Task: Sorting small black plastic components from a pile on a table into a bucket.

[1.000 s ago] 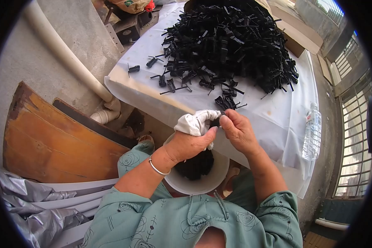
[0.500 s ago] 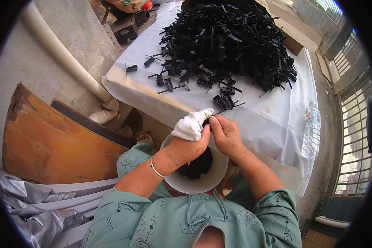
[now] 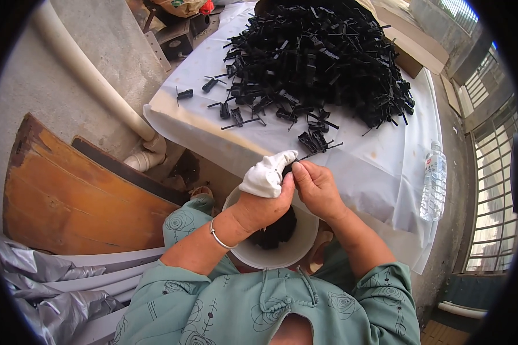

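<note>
Head view: both hands pinch black clip (image 3: 288, 169) (clear bottle (image 3: 433, 181) right).

Bright even daylight, soft shadows, sharp centre, fisheye bending and black vignette at edges

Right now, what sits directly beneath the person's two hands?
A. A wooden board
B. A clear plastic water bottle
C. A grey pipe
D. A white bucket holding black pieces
D: both the left hand and the right hand are above the white bucket, which has dark pieces inside; the bottle lies off to the right on the table cover.
</note>
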Motion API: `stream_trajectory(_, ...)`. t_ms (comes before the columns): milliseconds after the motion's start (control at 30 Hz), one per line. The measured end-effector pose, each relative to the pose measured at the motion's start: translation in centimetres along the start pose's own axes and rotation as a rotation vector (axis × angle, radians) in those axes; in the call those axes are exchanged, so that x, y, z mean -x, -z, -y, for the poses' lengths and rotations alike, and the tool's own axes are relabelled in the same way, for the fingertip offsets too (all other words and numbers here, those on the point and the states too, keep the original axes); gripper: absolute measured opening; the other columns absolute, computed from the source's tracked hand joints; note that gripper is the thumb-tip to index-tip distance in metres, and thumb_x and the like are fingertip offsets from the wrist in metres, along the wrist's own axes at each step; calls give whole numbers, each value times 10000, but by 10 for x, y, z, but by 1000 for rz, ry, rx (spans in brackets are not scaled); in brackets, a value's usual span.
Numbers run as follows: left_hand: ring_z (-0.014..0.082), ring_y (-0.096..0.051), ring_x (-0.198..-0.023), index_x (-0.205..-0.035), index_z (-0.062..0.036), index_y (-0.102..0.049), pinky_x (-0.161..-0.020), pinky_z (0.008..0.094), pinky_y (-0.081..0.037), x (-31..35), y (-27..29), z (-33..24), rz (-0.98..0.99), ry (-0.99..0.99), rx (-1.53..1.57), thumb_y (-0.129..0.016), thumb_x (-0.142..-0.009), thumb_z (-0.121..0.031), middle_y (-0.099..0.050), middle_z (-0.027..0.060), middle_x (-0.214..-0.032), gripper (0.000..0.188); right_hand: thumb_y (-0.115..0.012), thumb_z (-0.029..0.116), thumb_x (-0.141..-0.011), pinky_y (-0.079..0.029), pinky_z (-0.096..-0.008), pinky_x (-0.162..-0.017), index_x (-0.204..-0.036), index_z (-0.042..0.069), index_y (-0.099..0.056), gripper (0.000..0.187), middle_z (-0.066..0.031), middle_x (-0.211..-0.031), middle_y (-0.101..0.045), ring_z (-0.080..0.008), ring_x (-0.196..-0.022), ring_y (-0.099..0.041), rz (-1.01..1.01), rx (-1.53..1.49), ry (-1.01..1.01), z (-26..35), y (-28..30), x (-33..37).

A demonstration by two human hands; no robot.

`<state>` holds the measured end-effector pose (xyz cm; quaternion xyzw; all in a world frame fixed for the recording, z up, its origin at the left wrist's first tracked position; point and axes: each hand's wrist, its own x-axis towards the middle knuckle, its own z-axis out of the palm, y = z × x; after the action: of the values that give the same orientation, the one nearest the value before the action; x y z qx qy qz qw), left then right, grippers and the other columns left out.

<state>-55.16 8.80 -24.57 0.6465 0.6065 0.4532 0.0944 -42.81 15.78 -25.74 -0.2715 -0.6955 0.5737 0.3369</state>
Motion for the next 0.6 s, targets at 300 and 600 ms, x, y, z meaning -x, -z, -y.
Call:
stream_trajectory(300, 69, -457, -680, -1205, -23, -399, -606, 205, -419, -14, 6, 14, 112, 449, 973, -465, -898, -50, -525, 7, -894, 315, -633, 94, -795, -363, -227, -502, -893, 23, -627, 121, -22, -627, -512, -71, -555, -428, 143, 413, 120, 13, 38, -2)
stream_trajectory(600, 63, -420, -611, -1185, -26, -408, -542, 212, -387, -14, 11, -5, 389, 406, 850, -410, -877, -73, -519, 22, -825, 311, -672, 78, -784, -354, -229, -509, -802, 22, -567, 120, 20, -641, -493, -67, -576, -389, -35, 78, -26, 10, 30, -2)
